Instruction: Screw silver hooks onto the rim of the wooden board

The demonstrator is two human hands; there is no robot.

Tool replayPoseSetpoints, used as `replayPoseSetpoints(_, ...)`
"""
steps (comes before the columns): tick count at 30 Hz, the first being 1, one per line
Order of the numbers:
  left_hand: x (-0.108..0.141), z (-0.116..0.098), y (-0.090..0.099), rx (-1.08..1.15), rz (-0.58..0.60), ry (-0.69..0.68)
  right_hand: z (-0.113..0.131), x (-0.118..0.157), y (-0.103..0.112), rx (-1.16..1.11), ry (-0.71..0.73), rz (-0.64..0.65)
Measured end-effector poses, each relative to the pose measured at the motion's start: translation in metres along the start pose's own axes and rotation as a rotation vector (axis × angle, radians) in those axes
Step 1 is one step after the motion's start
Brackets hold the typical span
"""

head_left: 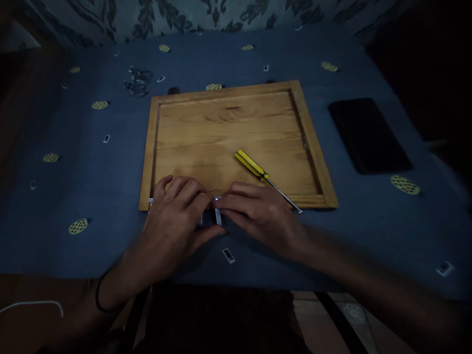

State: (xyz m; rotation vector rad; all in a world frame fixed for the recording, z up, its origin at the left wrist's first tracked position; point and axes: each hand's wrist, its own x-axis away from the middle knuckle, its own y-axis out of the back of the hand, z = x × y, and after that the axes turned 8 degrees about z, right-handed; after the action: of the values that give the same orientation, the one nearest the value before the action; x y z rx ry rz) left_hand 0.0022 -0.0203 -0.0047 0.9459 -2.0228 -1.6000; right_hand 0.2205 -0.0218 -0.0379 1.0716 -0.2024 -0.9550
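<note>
Wooden board with a raised rim, flat on the cloth-covered table; everything noted from it. Person seated at its near edge, probably so both forearms can come in low from the front.

Silver metal piece at the board's near rim, left of its middle, mostly hidden by fingers. One short arm juts towards the person. A silvery end shows by the board's near left corner; cannot tell whether it belongs to the same piece.

Left hand curled over the near rim, thumb below, fingers above, gripping the metal piece; I judge it does the steadying. Right hand comes in from the other side, fingertips drawn together on the metal piece, a finer hold that suggests placing or adjusting. Exact contact hidden.

Yellow screwdriver slantwise on the board, handle on the panel, shaft across the near rim just beside the right hand. Loose, yet handy, I'd guess by choice.

Small parts heaped beyond the board's far left corner, too dim to sort. Black tablet right of the board, well apart, likely out of the way.
</note>
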Motion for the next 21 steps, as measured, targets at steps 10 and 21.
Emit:
replayPoseSetpoints(10,0.000,0.000,0.001,0.000,0.008,0.010,0.001,0.000,0.001,-0.024,-0.009,-0.017)
replayPoseSetpoints(21,0.001,0.000,-0.003,0.018,0.008,0.051,-0.009,0.006,0.038,-0.123,-0.173,-0.114)
